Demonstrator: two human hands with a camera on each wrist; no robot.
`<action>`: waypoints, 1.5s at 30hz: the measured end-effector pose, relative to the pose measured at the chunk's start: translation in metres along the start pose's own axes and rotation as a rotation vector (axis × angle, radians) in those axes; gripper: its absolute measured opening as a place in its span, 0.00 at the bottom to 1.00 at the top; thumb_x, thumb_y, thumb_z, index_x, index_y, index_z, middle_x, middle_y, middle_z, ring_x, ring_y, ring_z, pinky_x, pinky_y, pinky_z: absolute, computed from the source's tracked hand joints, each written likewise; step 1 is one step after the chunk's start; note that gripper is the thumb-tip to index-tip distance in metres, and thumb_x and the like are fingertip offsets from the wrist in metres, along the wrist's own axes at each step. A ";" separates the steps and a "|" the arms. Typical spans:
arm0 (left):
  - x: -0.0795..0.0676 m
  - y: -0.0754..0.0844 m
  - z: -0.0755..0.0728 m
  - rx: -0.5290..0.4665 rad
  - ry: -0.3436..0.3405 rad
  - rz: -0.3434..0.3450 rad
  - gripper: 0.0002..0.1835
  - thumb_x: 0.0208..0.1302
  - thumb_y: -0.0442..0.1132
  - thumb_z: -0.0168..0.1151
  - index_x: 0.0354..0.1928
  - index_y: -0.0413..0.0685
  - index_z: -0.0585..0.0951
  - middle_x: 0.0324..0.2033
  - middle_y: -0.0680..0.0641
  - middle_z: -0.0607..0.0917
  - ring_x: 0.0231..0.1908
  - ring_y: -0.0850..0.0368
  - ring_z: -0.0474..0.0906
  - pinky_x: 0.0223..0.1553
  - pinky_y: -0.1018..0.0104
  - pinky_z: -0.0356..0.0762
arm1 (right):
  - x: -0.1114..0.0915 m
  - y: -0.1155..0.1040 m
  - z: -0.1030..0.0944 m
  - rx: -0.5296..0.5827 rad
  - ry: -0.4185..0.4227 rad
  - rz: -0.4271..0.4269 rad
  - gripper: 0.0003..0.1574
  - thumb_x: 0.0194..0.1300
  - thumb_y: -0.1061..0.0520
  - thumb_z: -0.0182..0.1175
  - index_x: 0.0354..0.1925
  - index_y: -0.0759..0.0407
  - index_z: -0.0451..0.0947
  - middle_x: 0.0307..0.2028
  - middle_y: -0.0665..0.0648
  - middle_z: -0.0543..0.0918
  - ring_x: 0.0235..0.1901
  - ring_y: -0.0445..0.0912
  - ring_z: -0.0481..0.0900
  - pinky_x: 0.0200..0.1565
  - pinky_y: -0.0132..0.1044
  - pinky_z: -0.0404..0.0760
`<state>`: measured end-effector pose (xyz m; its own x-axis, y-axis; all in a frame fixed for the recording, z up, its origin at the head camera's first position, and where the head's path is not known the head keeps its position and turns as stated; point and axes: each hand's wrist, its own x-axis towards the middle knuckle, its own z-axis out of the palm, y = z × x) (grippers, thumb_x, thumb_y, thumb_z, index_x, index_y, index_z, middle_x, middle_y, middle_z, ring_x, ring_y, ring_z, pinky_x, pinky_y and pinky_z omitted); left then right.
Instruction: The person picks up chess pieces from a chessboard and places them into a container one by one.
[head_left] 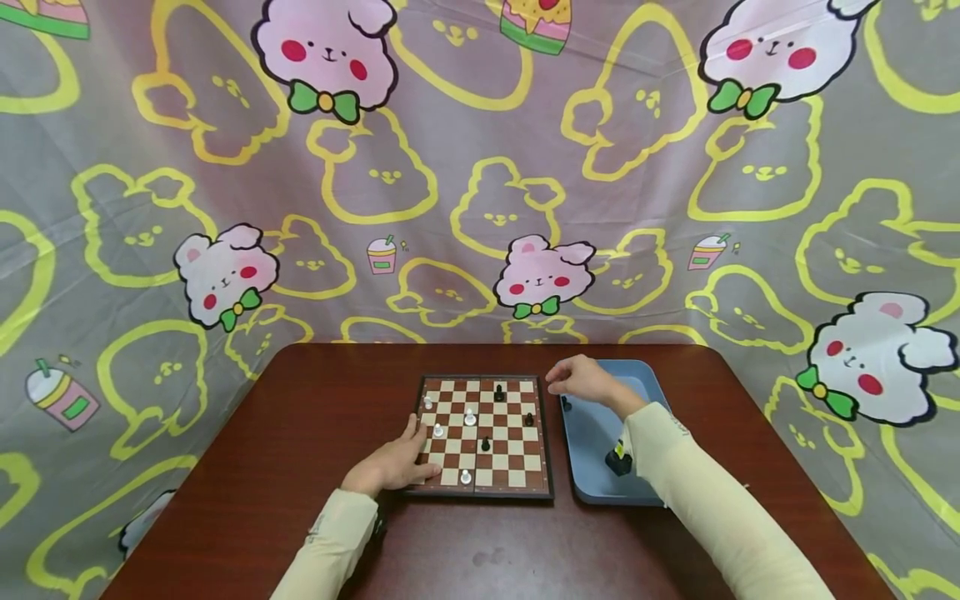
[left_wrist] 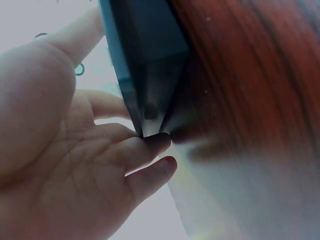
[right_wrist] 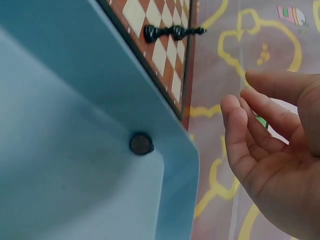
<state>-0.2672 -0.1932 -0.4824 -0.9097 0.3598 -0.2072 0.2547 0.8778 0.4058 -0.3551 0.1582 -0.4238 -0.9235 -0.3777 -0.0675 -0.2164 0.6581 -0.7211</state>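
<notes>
A brown-and-cream chessboard (head_left: 504, 454) with a dark rim lies on the table. My left hand (head_left: 393, 461) rests on its left edge, thumb and fingers spread over the border. In the left wrist view, fingers (left_wrist: 150, 177) of that hand touch the board's dark side. White pawns (head_left: 438, 431) and another white piece (head_left: 470, 417) stand on the left half; black pieces (head_left: 499, 393), including a black pawn (head_left: 486, 444), stand on the right half. My right hand (head_left: 585, 379) hovers over the blue tray's (head_left: 592, 450) far left corner, fingers loosely bent, holding nothing visible.
Inside the tray, near its left wall, is a small dark piece (right_wrist: 141, 144). The tray stands just right of the board on the dark red wooden table (head_left: 330, 417). A patterned cloth (head_left: 465, 283) hangs behind and beside the table.
</notes>
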 end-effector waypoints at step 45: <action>0.002 0.003 -0.003 -0.002 -0.022 -0.045 0.47 0.62 0.57 0.60 0.71 0.35 0.54 0.71 0.32 0.42 0.49 0.40 0.76 0.46 0.53 0.74 | 0.020 -0.010 0.058 -0.272 -0.145 0.029 0.10 0.49 0.67 0.70 0.30 0.56 0.83 0.25 0.49 0.79 0.26 0.43 0.75 0.31 0.38 0.76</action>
<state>-0.2691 -0.1903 -0.4789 -0.9127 0.3273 -0.2448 0.2133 0.8923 0.3979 -0.3530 0.1066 -0.4576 -0.8798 -0.4323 -0.1976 -0.2854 0.8129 -0.5076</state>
